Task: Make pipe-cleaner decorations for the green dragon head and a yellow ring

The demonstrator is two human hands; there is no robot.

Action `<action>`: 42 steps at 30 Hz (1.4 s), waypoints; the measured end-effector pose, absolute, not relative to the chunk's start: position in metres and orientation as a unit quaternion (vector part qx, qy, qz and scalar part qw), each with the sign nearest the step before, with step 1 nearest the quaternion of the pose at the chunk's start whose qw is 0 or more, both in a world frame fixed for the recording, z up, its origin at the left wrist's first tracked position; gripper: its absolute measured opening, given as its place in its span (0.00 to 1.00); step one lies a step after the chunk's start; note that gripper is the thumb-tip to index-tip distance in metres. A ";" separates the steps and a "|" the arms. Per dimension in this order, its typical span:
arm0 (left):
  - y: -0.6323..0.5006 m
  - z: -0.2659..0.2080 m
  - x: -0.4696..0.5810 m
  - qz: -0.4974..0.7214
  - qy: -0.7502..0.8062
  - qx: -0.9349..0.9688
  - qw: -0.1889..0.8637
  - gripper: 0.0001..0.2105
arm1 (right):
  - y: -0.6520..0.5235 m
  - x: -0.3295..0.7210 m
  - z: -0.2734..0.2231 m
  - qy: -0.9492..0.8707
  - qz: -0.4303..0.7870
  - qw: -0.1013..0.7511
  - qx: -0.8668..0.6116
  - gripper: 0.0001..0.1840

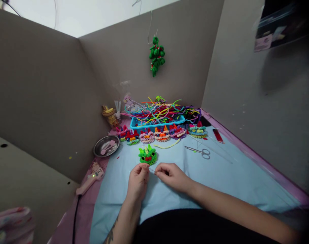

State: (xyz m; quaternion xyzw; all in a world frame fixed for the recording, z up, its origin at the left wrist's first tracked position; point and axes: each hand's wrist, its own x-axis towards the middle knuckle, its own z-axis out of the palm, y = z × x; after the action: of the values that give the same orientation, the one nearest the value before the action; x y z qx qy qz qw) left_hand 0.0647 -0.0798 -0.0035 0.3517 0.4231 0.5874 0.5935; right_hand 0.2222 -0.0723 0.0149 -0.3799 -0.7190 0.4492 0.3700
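Observation:
My left hand and my right hand are both closed in a pinch, close together above the light blue cloth. Between their fingertips runs a thin, pale, wire-like piece, gripped at either end; its exact kind is too small to make out. Just beyond my left fingers sits a green fuzzy animal head with dark eyes and a red mouth. A yellow pipe cleaner lies behind it, and scissors rest to the right.
Several colourful fuzzy heads line up before a blue tray heaped with pipe cleaners. At left are a metal bowl with small pieces, a pink glue gun with a black cord, and a yellow-lidded cup. Grey partitions enclose the table.

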 end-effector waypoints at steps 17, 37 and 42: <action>-0.079 0.009 0.061 0.613 0.328 0.178 0.696 0.10 | -0.071 0.221 0.017 -0.679 0.516 0.369 -0.370 0.07; -0.085 0.007 0.068 0.596 0.437 0.294 0.606 0.18 | -0.072 0.220 0.016 -0.701 0.486 0.365 -0.374 0.08; -0.084 0.004 0.067 0.580 0.405 0.298 0.641 0.18 | -0.072 0.220 0.015 -0.694 0.513 0.359 -0.355 0.08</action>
State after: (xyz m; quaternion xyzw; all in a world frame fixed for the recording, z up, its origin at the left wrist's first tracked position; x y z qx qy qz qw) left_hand 0.0672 -0.0839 0.0041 0.2975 0.4045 0.5803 0.6412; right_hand 0.2195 -0.0716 0.0154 -0.3554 -0.6938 0.5132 0.3590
